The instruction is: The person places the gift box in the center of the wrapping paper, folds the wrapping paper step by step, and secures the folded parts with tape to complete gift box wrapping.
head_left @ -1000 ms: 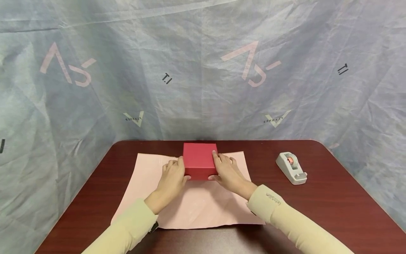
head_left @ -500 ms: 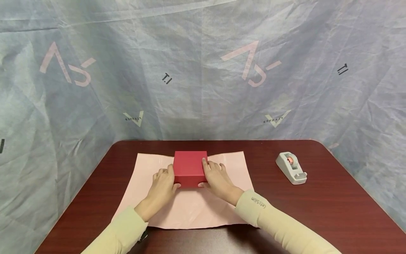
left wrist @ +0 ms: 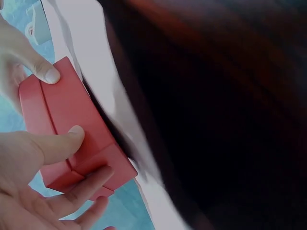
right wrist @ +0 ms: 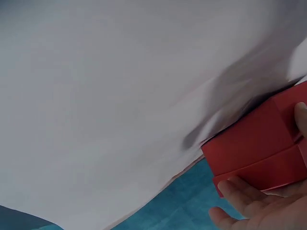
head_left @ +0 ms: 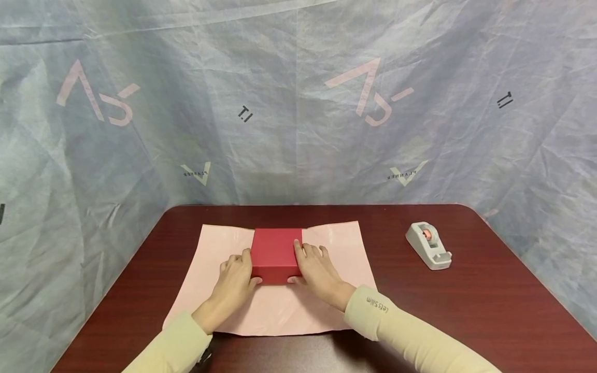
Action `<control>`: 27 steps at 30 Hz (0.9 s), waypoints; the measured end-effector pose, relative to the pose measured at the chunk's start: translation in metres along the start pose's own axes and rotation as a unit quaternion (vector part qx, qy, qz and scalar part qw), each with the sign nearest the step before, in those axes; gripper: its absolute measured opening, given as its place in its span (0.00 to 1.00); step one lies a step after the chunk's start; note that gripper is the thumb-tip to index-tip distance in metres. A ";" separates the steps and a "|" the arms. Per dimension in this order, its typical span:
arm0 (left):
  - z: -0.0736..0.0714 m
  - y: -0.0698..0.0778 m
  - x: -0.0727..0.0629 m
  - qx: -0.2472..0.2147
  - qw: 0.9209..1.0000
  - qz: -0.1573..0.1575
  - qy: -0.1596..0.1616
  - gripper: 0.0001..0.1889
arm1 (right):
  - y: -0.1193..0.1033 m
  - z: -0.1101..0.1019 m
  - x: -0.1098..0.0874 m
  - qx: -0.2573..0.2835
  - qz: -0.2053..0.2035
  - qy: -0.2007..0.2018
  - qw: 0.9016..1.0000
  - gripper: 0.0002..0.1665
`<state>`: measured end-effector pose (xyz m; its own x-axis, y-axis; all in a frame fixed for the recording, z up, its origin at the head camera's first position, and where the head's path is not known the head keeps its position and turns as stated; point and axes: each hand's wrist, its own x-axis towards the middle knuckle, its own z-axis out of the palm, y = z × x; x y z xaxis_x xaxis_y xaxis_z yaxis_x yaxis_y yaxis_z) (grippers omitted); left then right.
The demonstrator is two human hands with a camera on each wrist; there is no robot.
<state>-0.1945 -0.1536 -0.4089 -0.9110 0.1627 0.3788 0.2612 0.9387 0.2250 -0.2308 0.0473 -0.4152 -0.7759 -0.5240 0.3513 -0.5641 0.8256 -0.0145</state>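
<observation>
Box (head_left: 274,251): red, over paper (head_left: 280,313) (pink, wavy-edged)
Left hand (head_left: 231,282): grips box's left side
Right hand (head_left: 321,273): grips right side

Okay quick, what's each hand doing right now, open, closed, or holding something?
Left hand: holding the red box by its left side.
Right hand: holding the same red box by its right side.

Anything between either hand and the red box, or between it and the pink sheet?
Nothing visible: left hand and right hand grip the red box directly; no object shows between it and the pink sheet.
</observation>
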 end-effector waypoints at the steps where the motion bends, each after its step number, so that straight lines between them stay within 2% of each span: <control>1: 0.001 0.000 -0.001 0.000 1.000 0.000 0.000 0.31 | 0.000 0.000 0.000 -0.003 -0.002 0.003 1.000 0.51; 9: 0.005 -0.005 -0.005 0.009 1.000 -0.003 -0.007 0.32 | -0.004 0.000 -0.003 -0.027 -0.012 0.012 1.000 0.50; 15: 0.005 -0.009 -0.006 0.010 0.999 -0.020 -0.026 0.35 | -0.002 -0.003 -0.005 -0.020 -0.012 -0.004 1.000 0.50; 22: 0.005 -0.012 -0.006 -0.005 0.998 -0.026 -0.058 0.38 | 0.006 -0.007 -0.012 0.015 0.030 -0.062 0.997 0.58; 25: 0.005 -0.013 -0.006 -0.021 0.996 -0.031 -0.082 0.38 | 0.011 -0.008 -0.016 0.038 0.061 -0.114 0.991 0.58; 27: 0.005 -0.014 -0.007 -0.032 0.994 -0.035 -0.097 0.38 | 0.015 -0.008 -0.019 0.059 0.084 -0.153 0.983 0.58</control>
<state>-0.1937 -0.1658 -0.4191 -0.9705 0.1582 0.1817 0.2085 0.9294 0.3046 -0.2217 0.0712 -0.4149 -0.8993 -0.4359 0.0366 -0.4357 0.8853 -0.1628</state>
